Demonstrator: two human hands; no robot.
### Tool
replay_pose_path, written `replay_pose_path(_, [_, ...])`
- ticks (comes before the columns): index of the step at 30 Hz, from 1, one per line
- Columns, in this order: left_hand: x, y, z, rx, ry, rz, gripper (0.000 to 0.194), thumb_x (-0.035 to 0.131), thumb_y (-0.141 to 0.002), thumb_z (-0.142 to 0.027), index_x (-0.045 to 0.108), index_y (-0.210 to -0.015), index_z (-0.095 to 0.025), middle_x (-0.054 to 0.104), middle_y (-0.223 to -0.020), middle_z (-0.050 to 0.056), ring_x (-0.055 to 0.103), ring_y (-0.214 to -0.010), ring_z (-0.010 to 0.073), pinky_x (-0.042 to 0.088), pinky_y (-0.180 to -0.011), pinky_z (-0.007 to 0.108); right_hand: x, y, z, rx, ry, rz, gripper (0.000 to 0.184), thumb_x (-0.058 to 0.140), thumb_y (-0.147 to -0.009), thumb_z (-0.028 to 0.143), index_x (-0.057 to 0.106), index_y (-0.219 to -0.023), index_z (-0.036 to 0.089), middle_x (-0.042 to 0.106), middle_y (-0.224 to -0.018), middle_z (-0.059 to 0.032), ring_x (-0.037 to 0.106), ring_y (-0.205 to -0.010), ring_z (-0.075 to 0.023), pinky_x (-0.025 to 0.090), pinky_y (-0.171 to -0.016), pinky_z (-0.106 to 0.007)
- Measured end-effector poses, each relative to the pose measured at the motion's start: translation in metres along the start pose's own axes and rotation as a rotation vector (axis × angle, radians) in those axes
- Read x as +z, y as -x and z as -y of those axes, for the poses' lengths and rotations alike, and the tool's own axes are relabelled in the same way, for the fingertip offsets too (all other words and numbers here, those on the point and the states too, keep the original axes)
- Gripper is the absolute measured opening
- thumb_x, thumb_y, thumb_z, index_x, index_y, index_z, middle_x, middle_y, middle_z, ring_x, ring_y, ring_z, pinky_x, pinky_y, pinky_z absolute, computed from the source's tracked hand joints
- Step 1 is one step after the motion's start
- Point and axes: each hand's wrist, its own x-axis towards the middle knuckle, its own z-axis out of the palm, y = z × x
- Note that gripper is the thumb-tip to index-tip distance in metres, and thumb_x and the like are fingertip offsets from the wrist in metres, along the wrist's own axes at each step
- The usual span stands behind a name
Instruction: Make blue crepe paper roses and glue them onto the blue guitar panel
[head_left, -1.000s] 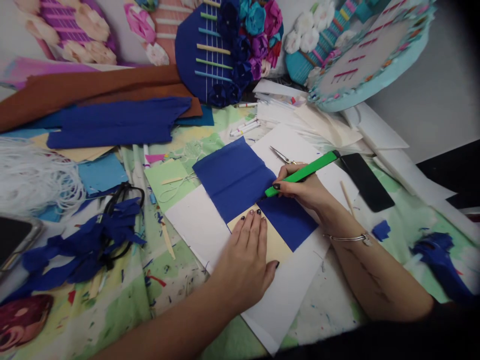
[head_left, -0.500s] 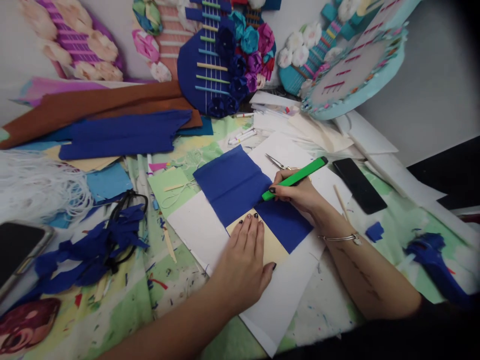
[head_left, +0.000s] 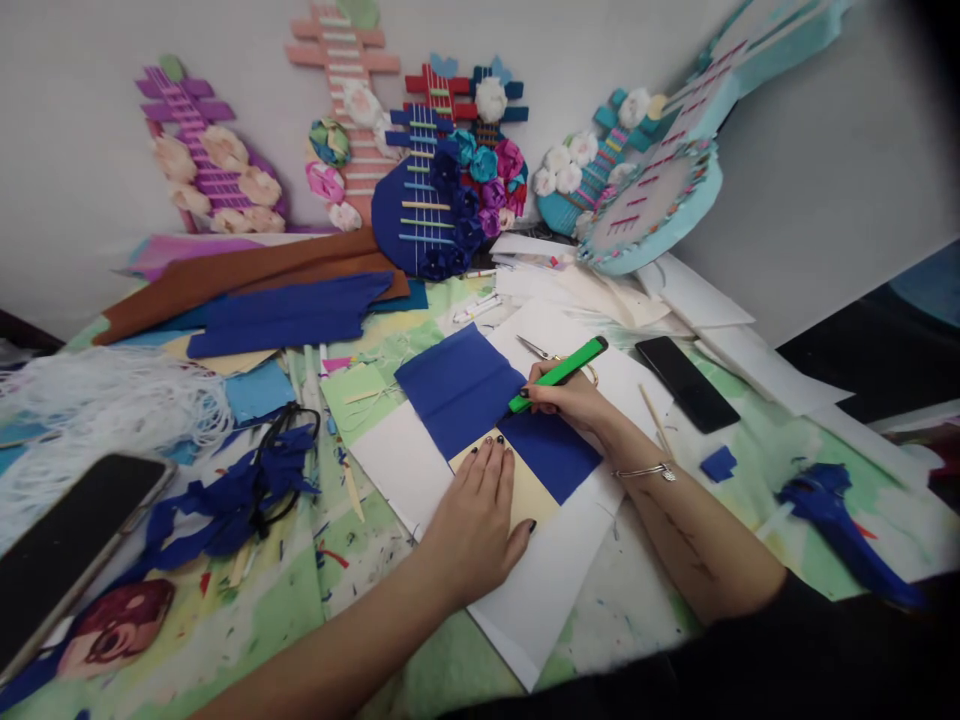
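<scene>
1. Left hand — grip spread flat, grasping nothing; rests on the cream card, presumably to stop it shifting.
2. Right hand — grip closed around the green cutter, slanted pen-like, likely for control; tip near the card's corner.
3. Blue sheet: creased, seemingly part-covered by the card.
4. White paper: beneath both, perhaps shielding the cloth-covered bench.

Wears dark nail polish on left hand and right hand, silvery bracelet with charm behind the latter; farther up, shows dark markings, possibly a tattoo, then black sleeve.
</scene>
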Motion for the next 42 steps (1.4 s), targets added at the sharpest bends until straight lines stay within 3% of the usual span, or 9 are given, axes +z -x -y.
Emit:
replay_pose_path(9, [-0.014,0.021,0.011,0.001,-0.160,0.039,0.068,0.041,-0.090,-0.050,0.046,-0.134,0.002,0.044,-0.140,0.023,0.042,-0.131,0.0325,0.038,-0.105,0.043,-0.014,0.008,0.020,-0.257,-0.111,-0.272,0.025,0.067,-0.073,0.040,0.055,-0.081,0.020,0.056,-0.057,0.0050,0.046,-0.046,-0.0074,0.033,-0.045,-0.020])
replay_pose_path(13, [-0.025,0.049,0.038,-0.044,-0.266,0.016,0.062,0.035,-0.092,-0.051,0.058,-0.123,-0.002,0.056,-0.130,0.022,0.053,-0.121,0.0321,0.041,-0.101,0.046,-0.040,0.008,0.020,-0.352,0.373,-0.463,0.041,0.062,-0.078,0.045,0.061,-0.111,0.020,0.066,-0.075,-0.0017,0.058,-0.053,-0.0137,0.046,-0.055,-0.027])
replay_pose_path(17, [-0.046,0.058,0.074,-0.254,-0.264,0.102,0.052,0.029,-0.093,-0.046,0.068,-0.088,-0.012,0.068,-0.110,0.020,0.058,-0.112,0.0339,0.036,-0.101,0.053,-0.070,0.004,0.010,-0.382,0.835,-0.484,0.035,0.060,-0.078,0.033,0.066,-0.110,0.019,0.068,-0.096,-0.0070,0.065,-0.087,-0.0246,0.048,-0.081,-0.036])
replay_pose_path(20, [-0.061,0.045,0.095,-0.446,-0.145,0.192,0.048,0.031,-0.092,-0.047,0.061,-0.071,-0.016,0.069,-0.078,0.014,0.066,-0.082,0.0295,0.040,-0.093,0.049,-0.086,0.002,0.003,-0.349,0.915,-0.459,0.040,0.051,-0.077,0.017,0.065,-0.114,0.020,0.068,-0.100,-0.0075,0.061,-0.097,-0.0271,0.045,-0.085,-0.038])
replay_pose_path(23, [-0.065,0.021,0.108,-0.644,0.002,0.118,0.035,0.039,-0.086,-0.044,0.060,-0.083,-0.016,0.069,-0.087,0.016,0.064,-0.091,0.0330,0.046,-0.080,0.042,-0.094,0.002,-0.002,-0.293,1.000,-0.454,0.050,0.047,-0.072,0.008,0.063,-0.118,0.017,0.068,-0.097,-0.0102,0.060,-0.093,-0.0283,0.044,-0.084,-0.039])
replay_pose_path(29, [-0.050,-0.024,0.117,-0.711,0.183,0.023,0.036,0.046,-0.085,-0.044,0.053,-0.105,-0.015,0.070,-0.100,0.011,0.067,-0.092,0.0226,0.049,-0.078,0.030,-0.097,0.003,0.001,-0.189,1.108,-0.477,0.060,0.046,-0.065,0.001,0.061,-0.122,0.017,0.069,-0.098,-0.0124,0.056,-0.100,-0.0315,0.043,-0.083,-0.041])
replay_pose_path(35, [-0.041,-0.037,0.113,-0.665,0.231,-0.031,0.046,0.056,-0.081,-0.039,0.047,-0.118,-0.013,0.063,-0.116,0.015,0.061,-0.107,0.0254,0.046,-0.090,0.033,-0.036,0.025,0.041,-0.305,1.125,-0.446,0.039,0.050,-0.076,0.007,0.063,-0.112,0.016,0.066,-0.108,-0.0117,0.052,-0.107,-0.0284,0.037,-0.094,-0.041])
replay_pose_path(38, [-0.035,-0.035,0.120,-0.714,0.187,-0.052,0.049,0.058,-0.078,-0.042,0.050,-0.113,-0.008,0.061,-0.111,0.021,0.057,-0.108,0.0344,0.044,-0.090,0.043,0.023,0.057,0.049,-0.487,1.089,0.036,0.012,0.060,-0.081,0.029,0.063,-0.086,0.019,0.065,-0.088,-0.0071,0.054,-0.091,-0.0242,0.042,-0.082,-0.036])
replay_pose_path(42, [-0.027,-0.035,0.127,-0.717,0.192,-0.098,0.050,0.060,-0.077,-0.044,0.053,-0.109,-0.006,0.061,-0.101,0.021,0.058,-0.100,0.0356,0.045,-0.086,0.046,0.075,0.095,0.033,-0.475,1.275,0.352,0.044,0.069,-0.073,0.053,0.058,-0.092,0.015,0.060,-0.096,-0.0117,0.051,-0.088,-0.0276,0.041,-0.073,-0.039])
